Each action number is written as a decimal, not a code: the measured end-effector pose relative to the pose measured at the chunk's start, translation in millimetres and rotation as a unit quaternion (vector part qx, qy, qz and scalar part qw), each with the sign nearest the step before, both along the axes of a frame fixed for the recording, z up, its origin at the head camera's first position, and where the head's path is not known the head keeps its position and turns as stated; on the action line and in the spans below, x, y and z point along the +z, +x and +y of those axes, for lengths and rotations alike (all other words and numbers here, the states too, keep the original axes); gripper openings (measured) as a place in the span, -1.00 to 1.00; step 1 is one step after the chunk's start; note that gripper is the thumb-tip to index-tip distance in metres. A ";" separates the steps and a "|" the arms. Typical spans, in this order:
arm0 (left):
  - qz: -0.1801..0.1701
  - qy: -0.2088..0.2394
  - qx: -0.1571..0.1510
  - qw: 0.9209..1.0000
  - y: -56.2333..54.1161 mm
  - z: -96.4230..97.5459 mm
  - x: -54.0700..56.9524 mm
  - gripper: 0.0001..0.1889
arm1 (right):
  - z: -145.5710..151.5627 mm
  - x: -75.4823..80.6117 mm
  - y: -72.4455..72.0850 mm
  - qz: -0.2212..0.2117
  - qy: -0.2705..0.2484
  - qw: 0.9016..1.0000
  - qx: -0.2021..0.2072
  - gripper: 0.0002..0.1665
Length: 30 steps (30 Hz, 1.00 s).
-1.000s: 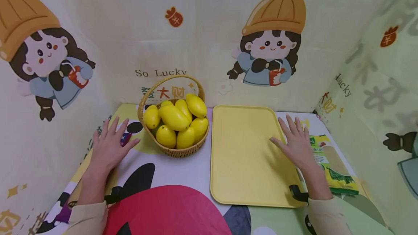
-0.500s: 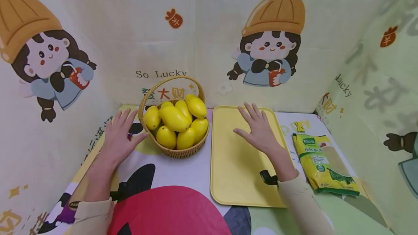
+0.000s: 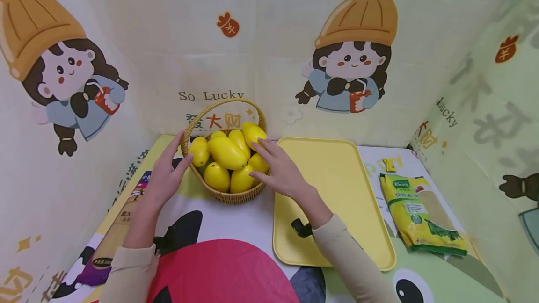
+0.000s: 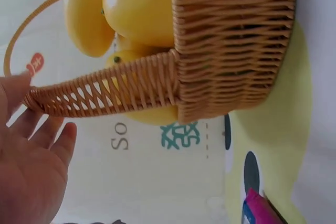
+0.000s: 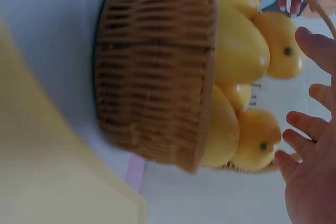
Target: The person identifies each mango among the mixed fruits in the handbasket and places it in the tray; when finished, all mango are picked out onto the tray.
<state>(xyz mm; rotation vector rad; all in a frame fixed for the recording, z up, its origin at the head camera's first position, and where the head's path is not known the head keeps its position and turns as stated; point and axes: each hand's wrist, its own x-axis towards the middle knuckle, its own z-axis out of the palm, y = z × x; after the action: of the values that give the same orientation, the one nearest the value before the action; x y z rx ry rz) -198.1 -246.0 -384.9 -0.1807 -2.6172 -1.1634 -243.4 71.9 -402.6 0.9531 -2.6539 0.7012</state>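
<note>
A round wicker basket [image 3: 229, 198] with a tall arched handle [image 4: 105, 90] stands at the back left, heaped with several yellow mangoes [image 3: 227, 152]. On its left side my left hand [image 3: 166, 179] is raised, fingers straight and thumb spread, with the fingertips at the handle; contact cannot be told. My right hand [image 3: 280, 167] reaches over the basket's right rim, fingers extended beside the mangoes, as the right wrist view also shows with the hand [image 5: 315, 145] near the fruit. Neither hand grips anything.
A yellow tray [image 3: 337, 200] lies right of the basket, under the right forearm. Farther right are a yellow-green Knorr packet [image 3: 421, 214] and a small yellow wrapper [image 3: 389, 165]. A long noodle-like package [image 3: 115, 233] lies left, partly behind the left arm. Patterned cloth walls [image 3: 269, 60] enclose the table.
My right hand has swept left from beside the Knorr packet, across the tray, to the basket. My left hand has moved right to the basket's handle. The basket has stayed put.
</note>
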 end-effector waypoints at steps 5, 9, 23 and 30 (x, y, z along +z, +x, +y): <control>0.024 0.029 0.001 0.999 -5.5 4.1 2.7 -0.41 | -37.1 3.1 -0.8 -0.003 -0.018 1.000 0.023 -0.10; 0.046 0.038 0.009 0.998 -9.3 9.0 3.7 -0.39 | -57.9 1.7 -5.0 -0.029 -0.043 0.998 0.018 -0.09; 0.066 0.018 0.019 0.997 -15.0 12.3 -2.2 -0.40 | -73.1 6.3 -4.7 -0.080 -0.149 0.985 -0.028 -0.14; 0.060 0.029 0.019 0.998 -17.7 17.1 -4.0 -0.46 | -44.3 15.0 -1.7 -0.057 -0.196 0.979 -0.020 -0.16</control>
<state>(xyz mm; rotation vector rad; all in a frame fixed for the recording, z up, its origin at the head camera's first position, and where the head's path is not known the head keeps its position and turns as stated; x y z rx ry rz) -215.8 -228.9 -388.9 -0.1818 -2.4683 -1.1765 -245.1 27.6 -387.6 0.7656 -2.4785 1.2431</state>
